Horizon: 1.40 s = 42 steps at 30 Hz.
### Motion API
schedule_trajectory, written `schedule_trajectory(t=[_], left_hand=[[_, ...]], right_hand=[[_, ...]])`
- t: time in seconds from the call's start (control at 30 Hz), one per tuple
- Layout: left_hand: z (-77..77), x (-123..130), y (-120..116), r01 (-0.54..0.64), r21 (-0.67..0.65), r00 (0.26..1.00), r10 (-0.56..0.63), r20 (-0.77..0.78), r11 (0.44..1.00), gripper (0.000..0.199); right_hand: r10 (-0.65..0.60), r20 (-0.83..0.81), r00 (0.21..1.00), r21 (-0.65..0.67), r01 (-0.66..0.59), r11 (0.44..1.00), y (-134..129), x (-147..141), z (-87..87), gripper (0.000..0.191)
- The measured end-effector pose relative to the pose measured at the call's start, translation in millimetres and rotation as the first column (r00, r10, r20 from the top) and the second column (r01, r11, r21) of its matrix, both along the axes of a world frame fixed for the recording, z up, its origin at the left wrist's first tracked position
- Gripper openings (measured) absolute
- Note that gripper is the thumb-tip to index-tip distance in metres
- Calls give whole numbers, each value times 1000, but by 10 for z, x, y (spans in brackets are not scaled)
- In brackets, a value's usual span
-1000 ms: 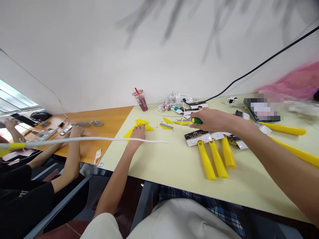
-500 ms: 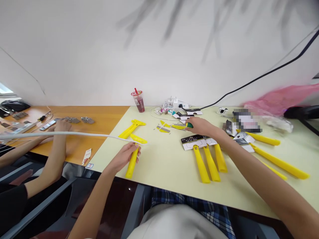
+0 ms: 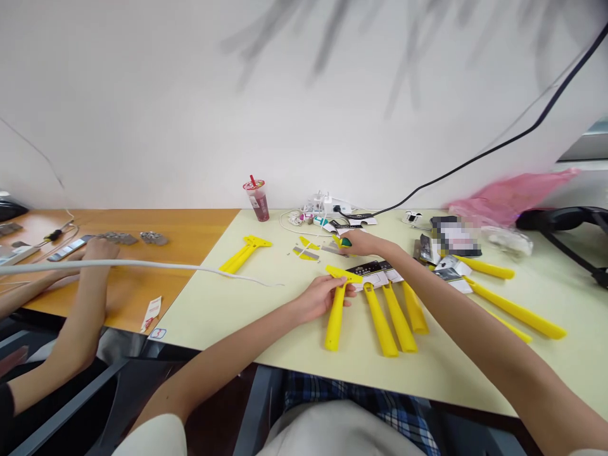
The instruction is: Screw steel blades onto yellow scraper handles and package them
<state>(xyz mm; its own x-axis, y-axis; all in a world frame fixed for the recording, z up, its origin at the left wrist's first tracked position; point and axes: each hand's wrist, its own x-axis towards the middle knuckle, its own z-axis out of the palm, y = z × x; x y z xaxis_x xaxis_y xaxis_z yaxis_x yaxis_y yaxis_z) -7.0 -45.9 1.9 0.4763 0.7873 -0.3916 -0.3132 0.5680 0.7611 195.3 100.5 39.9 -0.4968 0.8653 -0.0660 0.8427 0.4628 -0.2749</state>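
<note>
My left hand [image 3: 325,296] is closed around the handle of a yellow T-shaped scraper [image 3: 336,316], its wide head pointing away from me. Farther back, my right hand [image 3: 363,242] grips a small green-and-yellow object [image 3: 346,242], mostly hidden by the fingers; I cannot tell its kind. Flat yellow pieces [image 3: 310,243] and grey metal blades [image 3: 330,249] lie left of the right hand, with tiny bits around them. Another yellow scraper [image 3: 244,253] lies at the left of the pale table. Several yellow handles with black-and-white cards [image 3: 375,278] lie beside my left hand.
A drink cup [image 3: 258,201] and a white power strip [image 3: 330,204] stand near the wall. More carded yellow handles [image 3: 515,307] lie on the right, before a pink bag [image 3: 508,196]. A white cable [image 3: 190,266] crosses the left foreground. Another person's arm [image 3: 90,304] rests at the orange table.
My left hand has carried the yellow scraper to the right, beside the carded handles. My right hand stays by the blades, still gripping the green-and-yellow object. The view has shifted slightly.
</note>
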Motion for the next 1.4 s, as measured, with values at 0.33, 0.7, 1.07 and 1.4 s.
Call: schedule_trajectory(t=[0.33,0.7,1.07,1.4], left_hand=[[-106,-31,343,42,36,985,-47,167,998,26],[-54,-126,317,144,62,973,-153,173,988,37],[-63,-129,289,171,131,974,-188,127,976,37],[-61,-126,273,180,149,976,-195,95,972,40]], right_hand=[[73,-381,922,84,-44,996,-411,344,414,66],[-21,-433,901,-217,-81,973,-622,352,604,49],[-2,-230,973,-240,-54,969,-725,188,559,59],[91,-240,967,-275,-158,948,-732,238,518,44]])
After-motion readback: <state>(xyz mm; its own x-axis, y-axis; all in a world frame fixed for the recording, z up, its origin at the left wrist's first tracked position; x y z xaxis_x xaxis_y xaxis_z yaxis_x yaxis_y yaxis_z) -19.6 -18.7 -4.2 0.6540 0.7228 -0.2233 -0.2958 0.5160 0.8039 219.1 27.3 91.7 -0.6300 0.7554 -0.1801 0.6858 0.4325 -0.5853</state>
